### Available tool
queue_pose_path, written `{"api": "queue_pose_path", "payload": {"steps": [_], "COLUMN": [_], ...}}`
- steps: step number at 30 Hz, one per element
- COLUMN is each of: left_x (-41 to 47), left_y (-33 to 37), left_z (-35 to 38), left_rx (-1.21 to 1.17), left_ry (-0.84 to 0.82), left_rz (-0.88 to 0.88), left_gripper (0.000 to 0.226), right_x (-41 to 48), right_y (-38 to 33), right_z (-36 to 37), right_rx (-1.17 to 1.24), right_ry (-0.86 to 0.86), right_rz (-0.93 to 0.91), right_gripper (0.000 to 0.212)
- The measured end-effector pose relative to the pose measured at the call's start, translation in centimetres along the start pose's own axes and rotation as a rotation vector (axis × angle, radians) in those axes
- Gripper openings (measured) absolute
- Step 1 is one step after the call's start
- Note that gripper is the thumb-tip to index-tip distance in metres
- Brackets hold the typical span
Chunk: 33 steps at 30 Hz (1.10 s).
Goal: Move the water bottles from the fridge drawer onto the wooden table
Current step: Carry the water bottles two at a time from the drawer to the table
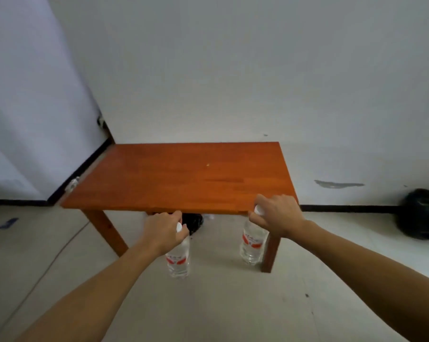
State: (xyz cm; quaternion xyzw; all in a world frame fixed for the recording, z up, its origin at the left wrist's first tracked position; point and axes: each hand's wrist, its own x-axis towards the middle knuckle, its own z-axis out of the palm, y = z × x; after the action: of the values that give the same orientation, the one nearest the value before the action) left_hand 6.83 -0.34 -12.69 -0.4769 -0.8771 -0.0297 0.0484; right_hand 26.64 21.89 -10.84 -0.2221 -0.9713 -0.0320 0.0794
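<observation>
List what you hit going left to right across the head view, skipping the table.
Blue scrap on the floor → left bottle, gripped by the left hand → right bottle, gripped by the right hand → black bag.

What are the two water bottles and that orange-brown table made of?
The left bottle and the right bottle look like clear, shiny plastic: you can see right through them. The table looks like wood with a smooth reddish-brown finish, maybe varnish: faint plank lines show on its top.
</observation>
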Motion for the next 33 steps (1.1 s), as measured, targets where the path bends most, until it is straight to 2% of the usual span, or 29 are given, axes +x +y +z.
{"api": "queue_pose_path", "payload": {"steps": [6,12,16,24,33], "left_x": [3.5,5.5,6.5,11.4,22.9], "left_y": [-10.5,-19.5,-25.6,-40.1,-53.6], "left_z": [1.6,1.1,1.6,4.5,4.7], "left_rx": [-0.05,-0.087,-0.094,-0.092,-0.097], "left_ry": [-0.019,0.003,0.0,-0.043,-0.078], "left_rz": [-0.269,-0.481,-0.562,-0.521,-0.384], "left_gripper": [0.024,0.02,0.02,0.019,0.023], "right_x": [15.4,27.5,33.9,45.3,57.2], "right_y": [-6.5,-13.8,-18.6,-27.8,-33.1], "right_z": [4.4,5.9,7.3,11.1,14.1], "right_rx": [-0.002,0.021,0.029,0.036,0.148], "right_ry": [-0.077,-0.13,-0.123,-0.133,-0.173], "right_rz": [-0.285,-0.442,-0.492,-0.455,-0.216], "right_gripper": [0.043,0.039,0.041,0.04,0.04]}}
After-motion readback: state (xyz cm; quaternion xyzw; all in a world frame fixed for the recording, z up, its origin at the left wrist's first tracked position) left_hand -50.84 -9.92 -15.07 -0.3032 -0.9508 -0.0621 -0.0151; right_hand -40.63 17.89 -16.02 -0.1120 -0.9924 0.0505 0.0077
